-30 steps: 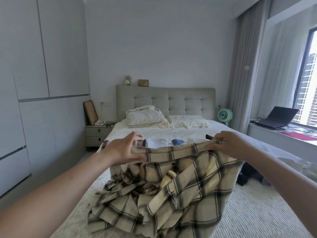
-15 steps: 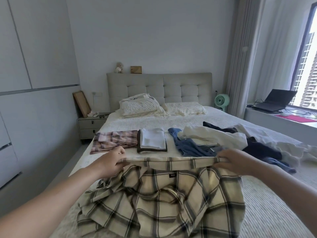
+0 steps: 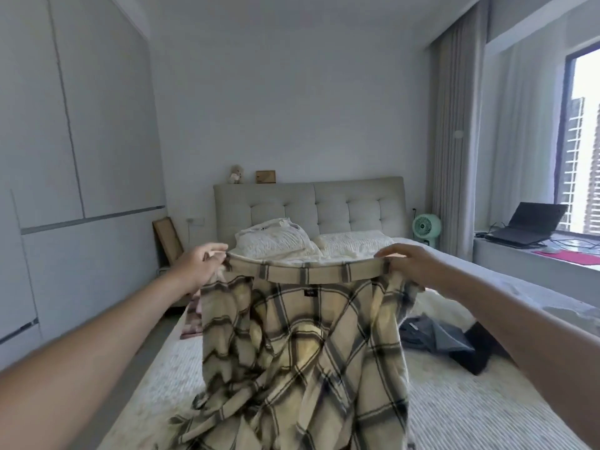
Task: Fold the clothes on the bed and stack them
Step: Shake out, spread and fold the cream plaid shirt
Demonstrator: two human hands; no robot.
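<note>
While both arms reach forward over it, the bed (image 3: 470,414) fills the lower half of the view, its ribbed pale cover running back to a tufted grey headboard (image 3: 324,206) and two cream pillows (image 3: 276,241). Held up above the bed is the plaid shirt (image 3: 302,352) — cream with dark checks — stretched by its top edge between the two hands, its body hanging down and its lower folds bunched on the cover near the foot. A small dark label shows just below the top band. To the right on the bed lies a heap of dark clothes (image 3: 454,342), grey and black; at the left edge, partly hidden behind the shirt, sits what seems to be a pinkish folded garment (image 3: 193,323). The left hand (image 3: 201,264) pinches the shirt's left corner, fingers curled round the cloth. The right hand (image 3: 409,264) grips the right corner — fingers wrapped over the band.
</note>
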